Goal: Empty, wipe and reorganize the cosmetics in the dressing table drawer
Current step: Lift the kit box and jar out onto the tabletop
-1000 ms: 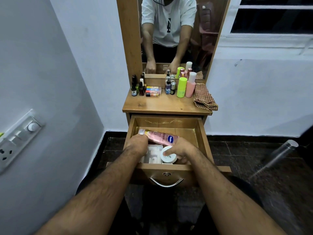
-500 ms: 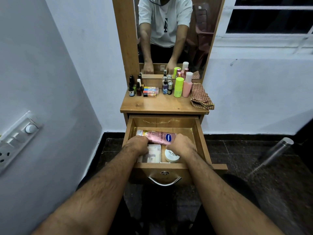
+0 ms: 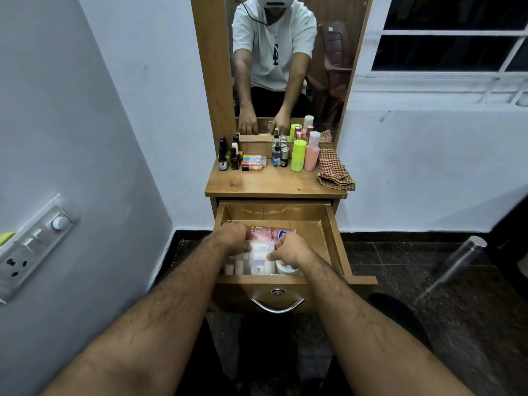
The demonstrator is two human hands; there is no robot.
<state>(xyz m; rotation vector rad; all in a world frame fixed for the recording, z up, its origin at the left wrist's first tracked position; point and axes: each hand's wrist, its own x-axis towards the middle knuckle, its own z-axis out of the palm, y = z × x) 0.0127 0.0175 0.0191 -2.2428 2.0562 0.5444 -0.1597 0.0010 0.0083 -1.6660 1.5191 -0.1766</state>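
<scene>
Change: since half a second ago your two hands have drawn closer together over the white box, and the pink tube now lies flat behind them, half covered.
Left hand: at frame centre, inside the drawer; your grip is curled onto the left end of the white box.
Right hand: just right of it; your grip pinches the box's right edge.
Drawer: pulled open, lower centre of the frame, with a metal handle on its front.
Pink tube: lying crosswise in the drawer, behind your hands.
White jar: at the drawer's front right, partly under your right wrist.
Surface: above the drawer, carrying small dark bottles at the left, a green bottle and pink bottle towards the right.
Cloth: checked, folded at the surface's right edge.
Mirror: upper centre, reflecting you.
</scene>
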